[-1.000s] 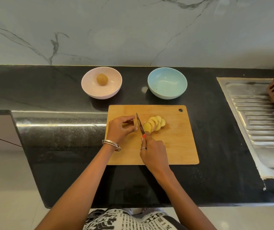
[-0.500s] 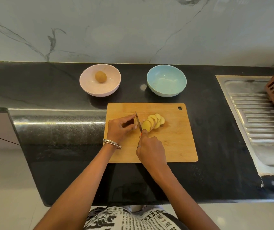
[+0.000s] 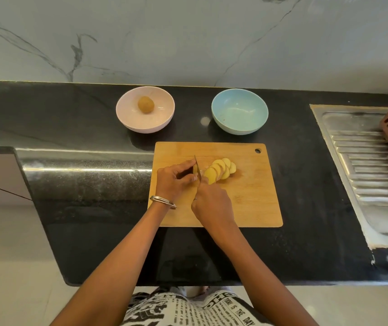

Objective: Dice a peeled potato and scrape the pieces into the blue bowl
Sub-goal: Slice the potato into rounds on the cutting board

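- The potato end (image 3: 195, 170), mostly hidden, is pinched on the cutting board (image 3: 254, 201) by the curled left hand (image 3: 176, 182).
- The knife (image 3: 197, 169) is gripped by the right hand (image 3: 211, 203); slices (image 3: 221, 171) lie beside the blade.
- Clothing print seems to read "TODAY IS THE DAY".
- A brown potato (image 3: 145, 104) sits in the pink bowl (image 3: 127, 118).
- Nothing is held in the blue bowl (image 3: 239, 111).

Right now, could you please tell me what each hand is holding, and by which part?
The right hand grips the knife by its handle. The left hand pinches the uncut end of the potato beside the blade.
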